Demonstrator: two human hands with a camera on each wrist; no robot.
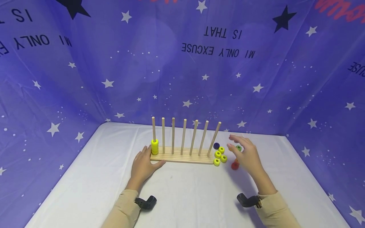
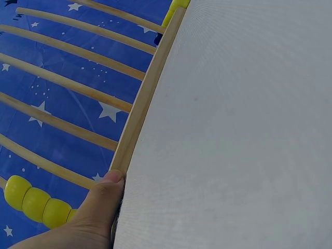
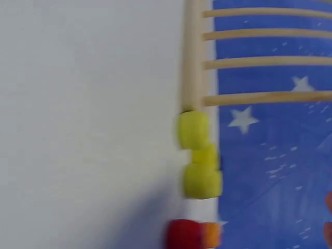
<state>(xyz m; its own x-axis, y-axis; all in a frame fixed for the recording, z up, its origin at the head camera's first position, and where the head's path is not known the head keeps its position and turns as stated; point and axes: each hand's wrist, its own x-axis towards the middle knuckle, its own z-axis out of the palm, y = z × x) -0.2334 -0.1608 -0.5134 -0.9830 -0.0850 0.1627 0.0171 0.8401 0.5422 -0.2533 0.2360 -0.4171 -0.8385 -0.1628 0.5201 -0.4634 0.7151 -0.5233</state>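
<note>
A wooden rack [image 1: 182, 157] with several upright pegs stands on the white table [image 1: 182, 196]. Stacked yellow beads [image 1: 155, 146] sit on its leftmost peg. My left hand [image 1: 144, 164] holds the rack's left end, thumb [image 2: 106, 194] pressed on the base [image 2: 148, 88]; the yellow beads [image 2: 36, 203] show beside it. My right hand [image 1: 247, 155] hovers with fingers spread, holding nothing, over loose beads right of the rack: yellow beads [image 1: 220, 156], a dark blue bead [image 1: 216, 145], a green bead [image 1: 238, 148], a red bead [image 1: 234, 166]. The right wrist view shows yellow beads [image 3: 198, 155] and the red bead [image 3: 184, 234].
A blue star-printed cloth [image 1: 182, 63] forms the back and side walls around the table. The rack's other pegs [image 1: 183, 136] are bare. Bare white tabletop lies in front of the rack and on both sides.
</note>
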